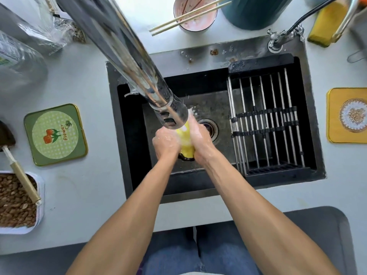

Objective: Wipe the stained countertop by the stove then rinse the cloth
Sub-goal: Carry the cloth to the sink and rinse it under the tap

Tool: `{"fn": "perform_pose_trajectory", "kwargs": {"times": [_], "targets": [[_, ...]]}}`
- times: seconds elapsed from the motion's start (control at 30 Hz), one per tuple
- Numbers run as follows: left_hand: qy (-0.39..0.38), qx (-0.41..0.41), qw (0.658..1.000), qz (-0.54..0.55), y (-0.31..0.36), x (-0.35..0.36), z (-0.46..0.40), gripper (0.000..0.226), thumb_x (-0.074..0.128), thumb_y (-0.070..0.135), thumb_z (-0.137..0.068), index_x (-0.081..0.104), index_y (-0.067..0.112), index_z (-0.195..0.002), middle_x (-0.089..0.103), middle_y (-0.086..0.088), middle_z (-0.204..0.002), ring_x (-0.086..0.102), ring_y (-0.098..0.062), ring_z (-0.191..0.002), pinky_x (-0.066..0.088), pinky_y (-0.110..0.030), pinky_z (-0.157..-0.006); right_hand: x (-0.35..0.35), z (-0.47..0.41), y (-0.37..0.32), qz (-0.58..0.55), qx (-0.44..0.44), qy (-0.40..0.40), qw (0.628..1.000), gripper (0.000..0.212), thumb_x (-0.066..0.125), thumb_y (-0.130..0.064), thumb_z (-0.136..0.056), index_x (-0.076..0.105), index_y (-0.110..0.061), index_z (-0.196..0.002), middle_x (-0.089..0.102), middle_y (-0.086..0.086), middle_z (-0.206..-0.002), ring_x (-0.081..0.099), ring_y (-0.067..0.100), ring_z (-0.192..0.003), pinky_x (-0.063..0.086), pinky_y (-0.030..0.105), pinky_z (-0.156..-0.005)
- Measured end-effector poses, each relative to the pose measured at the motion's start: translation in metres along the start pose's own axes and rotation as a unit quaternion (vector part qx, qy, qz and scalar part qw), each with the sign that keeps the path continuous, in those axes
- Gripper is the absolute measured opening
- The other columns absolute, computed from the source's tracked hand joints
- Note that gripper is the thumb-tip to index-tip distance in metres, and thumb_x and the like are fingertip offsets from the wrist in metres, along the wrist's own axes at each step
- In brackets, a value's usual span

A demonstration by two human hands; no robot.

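Observation:
A yellow cloth (186,144) is bunched between both hands over the dark sink (210,102), directly under the spout of the chrome faucet (139,66). Water runs from the spout onto the cloth and splashes around it. My left hand (165,142) grips the cloth's left side. My right hand (201,142) grips its right side. A dark edge of the cloth hangs out below the hands. The drain (211,128) lies just right of my right hand.
A metal rack (266,120) spans the sink's right half. On the left counter lie a green coaster (55,134), a tray of brown pellets (17,203) with a scoop, and a plastic bottle. A yellow coaster (347,116) lies right. A bowl with chopsticks (195,12) stands behind the sink.

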State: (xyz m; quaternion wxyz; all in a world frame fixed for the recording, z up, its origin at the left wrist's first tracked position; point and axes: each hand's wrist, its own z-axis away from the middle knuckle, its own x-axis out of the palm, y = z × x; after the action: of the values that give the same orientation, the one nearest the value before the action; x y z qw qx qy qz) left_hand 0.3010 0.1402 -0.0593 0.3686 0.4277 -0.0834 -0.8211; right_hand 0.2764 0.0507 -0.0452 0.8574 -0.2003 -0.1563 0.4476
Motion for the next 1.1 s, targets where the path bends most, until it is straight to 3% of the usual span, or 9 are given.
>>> {"fn": "perform_pose_trajectory", "kwargs": {"times": [0.17,0.27,0.37,0.53,0.73,0.8,0.9,1.0,1.1], "targets": [[-0.009,0.068,0.992,0.109,0.011,0.015,0.047,0.048,0.039,0.074,-0.09,0.07,0.038,-0.081,0.067,0.011,-0.074,0.062,-0.008,-0.072,0.042,-0.022,-0.063,-0.009,-0.003,-0.008,-0.023,0.029,0.045,0.998,0.04,0.049,-0.053,-0.107,0.064,-0.021,-0.088,0.068,-0.004,-0.078,0.067,0.014,-0.069,0.051,0.027,-0.063],[-0.024,0.06,0.997,0.052,0.011,0.006,0.023,0.052,0.046,0.058,-0.082,0.074,0.018,-0.1,0.075,-0.012,-0.095,0.071,-0.031,-0.09,0.05,-0.032,-0.071,-0.001,0.004,-0.003,-0.029,0.036,0.015,0.999,0.046,0.049,-0.05,-0.107,0.071,-0.011,-0.1,0.074,0.003,-0.086,0.072,0.017,-0.075,0.059,0.03,-0.068],[-0.033,0.03,0.997,-0.056,0.003,-0.002,-0.003,0.046,0.046,0.048,-0.098,0.07,0.012,-0.114,0.072,-0.013,-0.105,0.065,-0.034,-0.096,0.043,-0.034,-0.07,-0.001,0.012,-0.002,-0.016,0.008,-0.021,1.0,0.06,0.053,-0.059,-0.104,0.077,-0.005,-0.115,0.081,0.01,-0.104,0.078,0.028,-0.097,0.062,0.041,-0.089],[-0.026,-0.084,0.975,0.203,-0.004,-0.005,-0.008,0.039,0.058,0.043,-0.103,0.067,0.006,-0.095,0.065,-0.004,-0.086,0.057,-0.025,-0.081,0.044,-0.035,-0.066,-0.031,0.01,-0.013,-0.049,-0.058,0.022,0.997,0.069,0.055,-0.058,-0.103,0.068,0.006,-0.125,0.074,0.026,-0.121,0.072,0.041,-0.113,0.061,0.055,-0.096],[-0.112,-0.052,0.919,0.375,0.004,-0.024,0.01,0.028,0.073,0.035,-0.098,0.075,0.008,-0.104,0.082,-0.007,-0.092,0.077,-0.023,-0.081,0.062,-0.036,-0.061,-0.051,0.003,-0.009,0.07,-0.091,0.055,0.992,0.036,0.059,-0.044,-0.106,0.07,-0.011,-0.112,0.075,0.017,-0.12,0.072,0.034,-0.115,0.058,0.058,-0.1],[-0.11,-0.002,0.929,0.352,0.009,-0.026,0.02,0.032,0.076,0.036,-0.093,0.075,0.009,-0.111,0.081,-0.012,-0.102,0.078,-0.026,-0.085,0.062,-0.042,-0.063,-0.052,0.001,-0.004,0.118,-0.107,0.048,0.986,0.028,0.06,-0.033,-0.106,0.067,-0.014,-0.125,0.074,0.005,-0.12,0.071,0.023,-0.114,0.058,0.051,-0.102],[-0.092,0.066,0.957,0.268,0.015,-0.021,0.04,0.013,0.08,0.037,-0.089,0.078,0.025,-0.094,0.079,0.001,-0.083,0.075,-0.016,-0.072,0.062,-0.043,-0.064,-0.049,0.007,0.006,0.166,-0.151,0.034,0.974,0.028,0.051,-0.039,-0.109,0.068,-0.022,-0.124,0.071,-0.011,-0.112,0.067,0.019,-0.121,0.055,0.034,-0.099],[-0.074,0.216,0.97,0.08,0.02,-0.01,0.063,0.016,0.069,0.032,-0.097,0.076,0.031,-0.111,0.078,0.007,-0.1,0.072,-0.011,-0.093,0.059,-0.037,-0.09,-0.043,0.013,0.012,-0.042,-0.056,-0.104,0.992,0.056,0.042,-0.065,-0.105,0.078,-0.022,-0.11,0.078,0.002,-0.115,0.072,0.022,-0.116,0.057,0.037,-0.102],[-0.11,0.302,0.947,0.022,0.013,-0.005,0.085,0.028,0.059,0.021,-0.097,0.068,0.03,-0.121,0.072,0.017,-0.099,0.065,0.0,-0.093,0.054,-0.02,-0.089,-0.048,0.01,0.014,-0.113,-0.02,-0.113,0.987,0.056,0.061,-0.071,-0.093,0.076,-0.017,-0.091,0.073,0.007,-0.095,0.071,0.025,-0.093,0.055,0.041,-0.094]]}}
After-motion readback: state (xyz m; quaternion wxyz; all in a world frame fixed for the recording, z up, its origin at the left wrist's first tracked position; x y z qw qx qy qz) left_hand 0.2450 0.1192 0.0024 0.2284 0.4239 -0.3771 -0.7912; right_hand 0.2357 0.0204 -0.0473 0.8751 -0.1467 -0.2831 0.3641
